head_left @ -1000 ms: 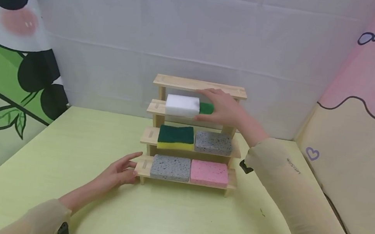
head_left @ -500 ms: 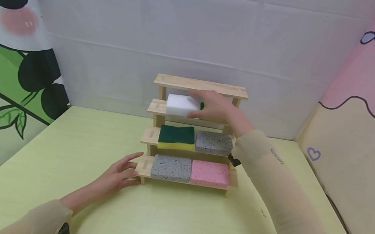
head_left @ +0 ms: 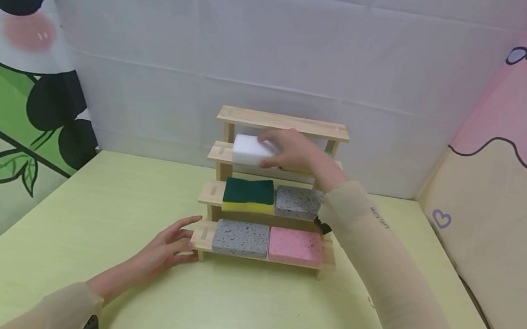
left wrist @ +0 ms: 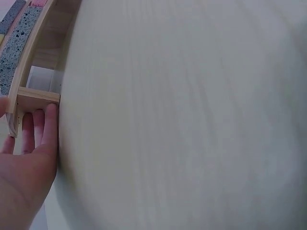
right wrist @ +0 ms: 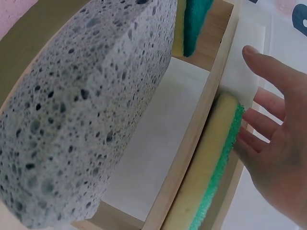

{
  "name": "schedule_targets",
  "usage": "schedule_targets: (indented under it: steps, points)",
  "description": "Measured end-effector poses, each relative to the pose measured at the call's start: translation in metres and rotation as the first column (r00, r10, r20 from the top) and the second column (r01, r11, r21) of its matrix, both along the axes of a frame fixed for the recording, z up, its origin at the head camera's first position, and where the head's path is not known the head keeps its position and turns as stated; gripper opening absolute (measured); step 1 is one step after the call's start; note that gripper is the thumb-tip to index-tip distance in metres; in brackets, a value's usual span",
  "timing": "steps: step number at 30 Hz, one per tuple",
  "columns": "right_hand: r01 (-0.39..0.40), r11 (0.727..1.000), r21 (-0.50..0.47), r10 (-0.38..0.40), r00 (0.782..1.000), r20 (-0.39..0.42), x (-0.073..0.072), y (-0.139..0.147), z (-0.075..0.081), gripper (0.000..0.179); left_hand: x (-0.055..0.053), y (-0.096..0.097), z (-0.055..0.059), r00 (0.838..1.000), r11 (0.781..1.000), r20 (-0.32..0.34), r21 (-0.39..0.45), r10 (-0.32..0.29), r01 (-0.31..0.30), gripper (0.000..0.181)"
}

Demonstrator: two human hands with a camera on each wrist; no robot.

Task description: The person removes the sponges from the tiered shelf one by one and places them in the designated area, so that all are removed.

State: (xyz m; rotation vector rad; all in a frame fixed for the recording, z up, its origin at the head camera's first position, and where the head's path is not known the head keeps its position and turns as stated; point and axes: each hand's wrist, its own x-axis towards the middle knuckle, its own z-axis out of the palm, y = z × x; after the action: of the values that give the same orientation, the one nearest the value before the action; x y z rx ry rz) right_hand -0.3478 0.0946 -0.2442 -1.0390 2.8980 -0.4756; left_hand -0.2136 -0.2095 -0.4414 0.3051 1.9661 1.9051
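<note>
A four-tier wooden rack (head_left: 282,122) stands on the table with sponges on its lower three tiers. My right hand (head_left: 295,151) is at the right end of a white sponge (head_left: 244,149) on the third tier up, thumb and fingers spread around that end; firm contact is unclear. Beside it, a yellow sponge with a green face (right wrist: 211,163) lies mostly hidden under that hand in the head view. My left hand (head_left: 165,248) touches the bottom tier's left end, its fingers (left wrist: 49,127) extended against the wooden leg.
On the second tier sit a dark green and yellow sponge (head_left: 249,195) and a grey speckled sponge (head_left: 297,202). The bottom tier carries another grey sponge (head_left: 241,238) and a pink one (head_left: 296,246). Behind the rack hangs a white cloth wall (head_left: 157,63).
My right hand has moved left, from around the green sponge's left end to the white sponge's right end. The left hand stays at the rack, and the sponges show no clear shift.
</note>
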Motion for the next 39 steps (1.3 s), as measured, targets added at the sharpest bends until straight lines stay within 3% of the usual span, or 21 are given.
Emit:
schedule_targets:
  steps: [9, 18, 25, 32, 39]
  points:
    - [-0.016, 1.000, -0.021, 0.016, 1.000, -0.017, 0.000, -0.008, 0.000, 0.060, -0.001, 0.000, -0.001, 1.000, 1.000, 0.005, 0.018, -0.004, 0.004, 0.070]
    - [-0.031, 0.998, 0.046, 0.030, 0.999, 0.009, -0.003, -0.016, 0.001, 0.065, -0.002, -0.002, -0.005, 1.000, 1.000, 0.008, 0.020, -0.018, 0.018, 0.068]
    - [-0.053, 0.997, 0.063, 0.055, 0.998, -0.022, -0.005, -0.017, 0.001, 0.066, -0.003, -0.003, -0.006, 1.000, 1.000, 0.012, 0.018, -0.009, 0.009, 0.067]
    - [-0.085, 0.996, 0.032, 0.086, 0.995, -0.045, -0.002, -0.012, 0.002, 0.065, -0.004, -0.001, -0.003, 1.000, 1.000, 0.029, 0.015, 0.001, -0.001, 0.067]
    - [-0.095, 0.995, -0.035, 0.092, 0.993, -0.072, 0.008, -0.003, 0.007, 0.063, -0.003, 0.000, -0.003, 1.000, 1.000, -0.003, 0.007, -0.009, 0.009, 0.069]
